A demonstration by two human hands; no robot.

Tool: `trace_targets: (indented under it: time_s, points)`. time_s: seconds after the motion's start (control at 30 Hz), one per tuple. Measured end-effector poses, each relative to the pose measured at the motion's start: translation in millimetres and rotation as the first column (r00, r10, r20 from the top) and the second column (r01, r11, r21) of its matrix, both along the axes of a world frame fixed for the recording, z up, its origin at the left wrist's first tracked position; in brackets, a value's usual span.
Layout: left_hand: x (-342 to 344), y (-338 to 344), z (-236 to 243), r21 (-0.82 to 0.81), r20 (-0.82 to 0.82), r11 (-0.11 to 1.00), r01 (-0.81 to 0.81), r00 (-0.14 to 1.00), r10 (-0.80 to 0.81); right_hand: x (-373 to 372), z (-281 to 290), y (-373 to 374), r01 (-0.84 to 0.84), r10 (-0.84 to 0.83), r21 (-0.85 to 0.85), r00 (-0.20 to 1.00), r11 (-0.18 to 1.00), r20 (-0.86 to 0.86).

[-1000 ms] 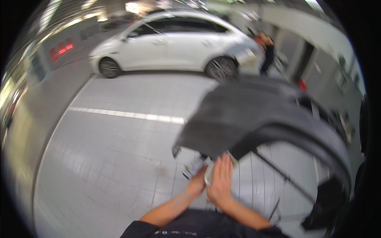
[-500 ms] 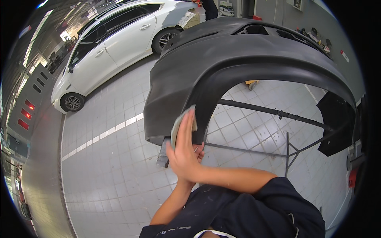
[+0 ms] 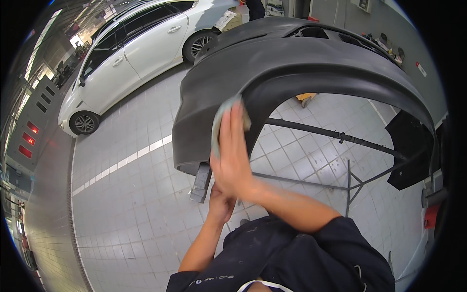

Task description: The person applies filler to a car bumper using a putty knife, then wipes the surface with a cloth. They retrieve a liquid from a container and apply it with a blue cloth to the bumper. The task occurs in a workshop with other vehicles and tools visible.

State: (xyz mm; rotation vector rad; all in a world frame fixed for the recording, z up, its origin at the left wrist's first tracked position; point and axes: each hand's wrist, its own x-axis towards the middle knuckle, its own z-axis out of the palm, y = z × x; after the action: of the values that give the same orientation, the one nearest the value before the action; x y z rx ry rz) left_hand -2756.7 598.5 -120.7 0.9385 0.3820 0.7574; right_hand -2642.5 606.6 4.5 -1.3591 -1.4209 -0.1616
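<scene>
I see a pale green pad (image 3: 217, 124) against the side of a big black bumper (image 3: 206, 92). The right hand (image 3: 231, 165) lies flat on the pad, its fingers straight and side by side. The left hand (image 3: 221, 205) is just below, partly hidden behind the right one, so I cannot tell if it grips anything. A gray block (image 3: 200, 184) sticks out under the bumper. Farther off, on the tile floor (image 3: 121, 209), I see 1 white car (image 3: 141, 54).

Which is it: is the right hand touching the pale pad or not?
Touching. The head view shows the right hand lying flat over the pale pad, with the pad's edges peeking out around it.
</scene>
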Motion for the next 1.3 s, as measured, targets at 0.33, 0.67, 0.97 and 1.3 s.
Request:
trace_targets:
  time_s: [0.33,0.67,0.97,1.3]
  points:
    - [23,4,16,-0.046,-0.046,0.975,-0.219,0.975,0.216,21,19,-3,0.107,-0.062,-0.132,0.951,0.985,0.302]
    - [29,2,30,-0.046,-0.202,0.913,-0.406,0.899,0.389,158,83,-20,0.192,-0.104,-0.058,0.737,0.98,0.668]
    - [38,3,19,0.015,-0.247,0.904,-0.427,0.875,0.417,244,137,-80,0.574,-0.437,0.093,0.497,0.813,0.75]
    - [29,7,17,0.096,-0.288,0.885,-0.455,0.839,0.462,199,121,5,0.14,-0.033,-0.073,0.634,0.987,0.772]
